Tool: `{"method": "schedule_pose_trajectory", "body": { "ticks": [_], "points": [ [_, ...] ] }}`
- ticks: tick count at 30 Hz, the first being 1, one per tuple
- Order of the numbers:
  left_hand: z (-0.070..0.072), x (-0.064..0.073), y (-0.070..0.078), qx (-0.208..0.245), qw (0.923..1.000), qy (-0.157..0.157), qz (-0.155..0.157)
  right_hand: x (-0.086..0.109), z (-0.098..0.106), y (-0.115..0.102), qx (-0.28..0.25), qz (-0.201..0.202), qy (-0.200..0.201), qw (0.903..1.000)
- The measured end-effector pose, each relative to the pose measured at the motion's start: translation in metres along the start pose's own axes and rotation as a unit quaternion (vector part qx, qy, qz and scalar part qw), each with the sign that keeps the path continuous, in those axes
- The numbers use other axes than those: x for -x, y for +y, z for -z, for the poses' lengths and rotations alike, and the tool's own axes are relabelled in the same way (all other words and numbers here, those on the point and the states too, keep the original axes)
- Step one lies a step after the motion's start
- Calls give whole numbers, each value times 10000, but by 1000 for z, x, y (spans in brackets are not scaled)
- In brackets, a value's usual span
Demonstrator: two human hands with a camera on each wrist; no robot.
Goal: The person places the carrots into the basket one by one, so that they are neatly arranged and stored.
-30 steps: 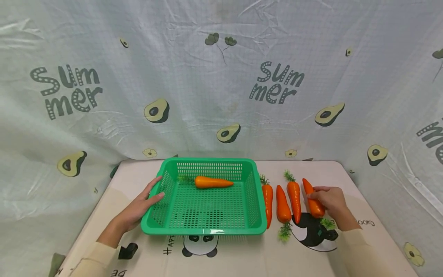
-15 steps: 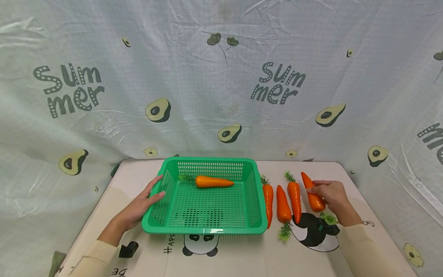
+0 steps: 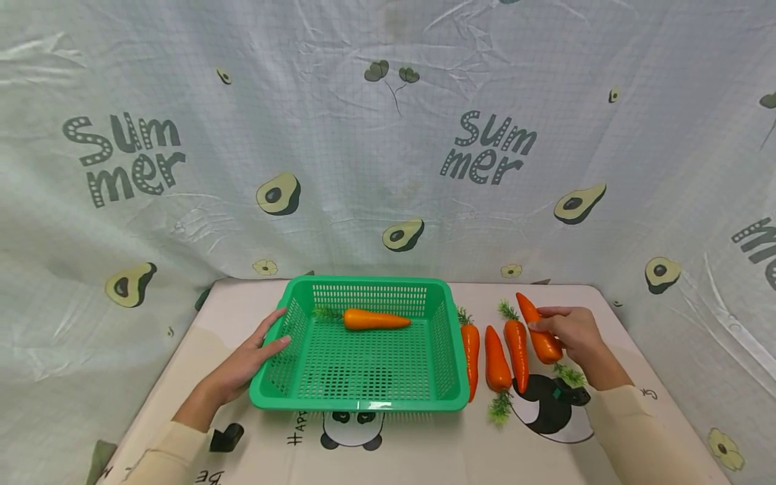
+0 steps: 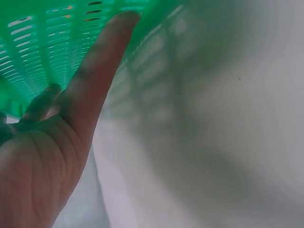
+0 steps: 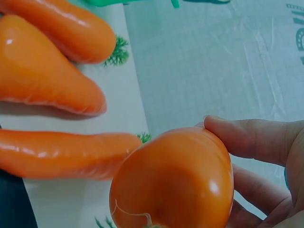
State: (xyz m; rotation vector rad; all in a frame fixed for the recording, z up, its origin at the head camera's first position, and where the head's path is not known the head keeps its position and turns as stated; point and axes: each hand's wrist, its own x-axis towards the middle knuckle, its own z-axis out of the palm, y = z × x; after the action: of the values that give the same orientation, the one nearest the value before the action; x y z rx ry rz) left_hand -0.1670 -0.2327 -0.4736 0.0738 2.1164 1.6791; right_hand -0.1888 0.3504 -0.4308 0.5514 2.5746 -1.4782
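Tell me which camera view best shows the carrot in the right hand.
The head view: the carrot shows from tip to green leaves, though the right hand covers part of it. The right wrist view shows its thick end close up, tip hidden; the left wrist view shows nothing recognisable of it.

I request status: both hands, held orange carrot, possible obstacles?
Left hand on green rectangular plastic basket. Right hand grips tapered, green-leaved orange carrot. Possibly in the way: three similar carrots between it and basket.
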Motion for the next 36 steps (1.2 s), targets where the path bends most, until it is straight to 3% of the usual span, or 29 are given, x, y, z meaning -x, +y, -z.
{"method": "schedule_pose_trajectory", "body": {
  "ticks": [14, 23, 36],
  "points": [
    [0, 0, 0, 87, 9999, -30, -79, 3, -15, -23, -64, 182, -343, 9992],
    [0, 0, -1, 126, 9999, -52, -94, 4, -33, -40, -334, 336, -523, 9975],
    [0, 0, 0, 115, 9999, -51, -83, 6, -56, -64, -250, 530, -718, 9957]
  ]
}}
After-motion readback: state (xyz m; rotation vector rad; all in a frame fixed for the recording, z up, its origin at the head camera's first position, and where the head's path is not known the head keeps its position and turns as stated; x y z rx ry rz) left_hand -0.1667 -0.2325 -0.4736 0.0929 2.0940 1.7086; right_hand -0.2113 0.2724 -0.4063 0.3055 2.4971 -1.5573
